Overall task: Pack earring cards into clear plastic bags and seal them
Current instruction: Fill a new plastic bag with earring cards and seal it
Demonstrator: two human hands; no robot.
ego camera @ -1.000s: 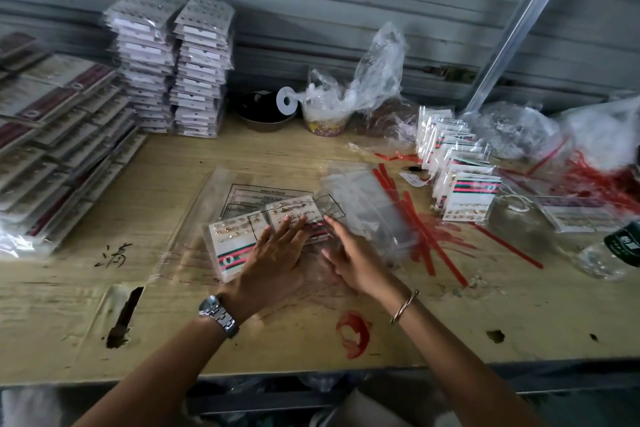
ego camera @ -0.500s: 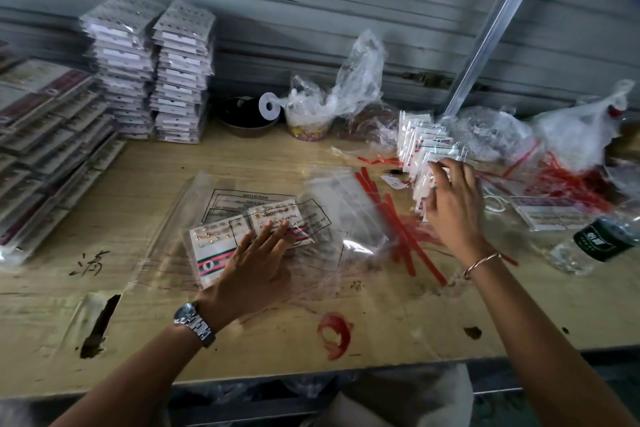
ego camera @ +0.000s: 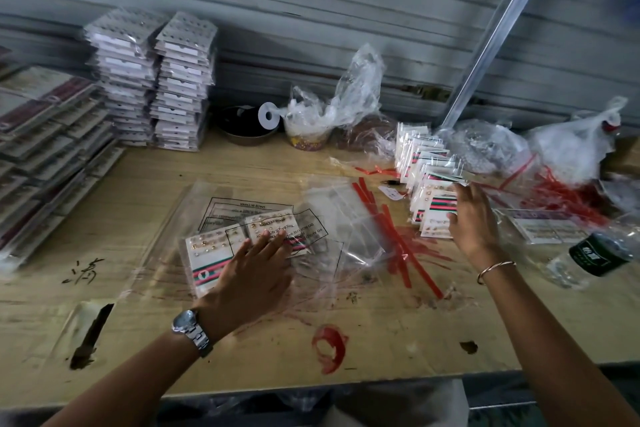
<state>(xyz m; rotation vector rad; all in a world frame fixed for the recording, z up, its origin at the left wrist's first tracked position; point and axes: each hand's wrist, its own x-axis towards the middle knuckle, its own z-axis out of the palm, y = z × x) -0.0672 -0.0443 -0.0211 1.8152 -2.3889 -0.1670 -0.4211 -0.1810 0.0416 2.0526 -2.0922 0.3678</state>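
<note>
Bench (ego camera: pixel 145 204); left hand (ego camera: pixel 252 274) flat on bagged cards (ego camera: pixel 207 253); right hand (ego camera: pixel 472 222) on card row (ego camera: pixel 426 170).

On the counter (ego camera: pixel 138 204), two earring cards (ego camera: pixel 207 253) lie side by side in a plastic bag (ego camera: pixel 180 218) at centre, under the left hand (ego camera: pixel 249 274). To their right lie loose bags (ego camera: pixel 332 215), then strips (ego camera: pixel 391 229), then a row of cards (ego camera: pixel 429 191) touched by the right hand (ego camera: pixel 474 218). Packed stacks (ego camera: pixel 156 80) stand rear left.

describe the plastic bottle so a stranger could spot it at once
On the wooden workbench, look to the right edge, just past the right hand with the bangle. A clear plastic bottle lies on its side there; unlike the crumpled bags around it, it wears a dark green label with white print.
</note>
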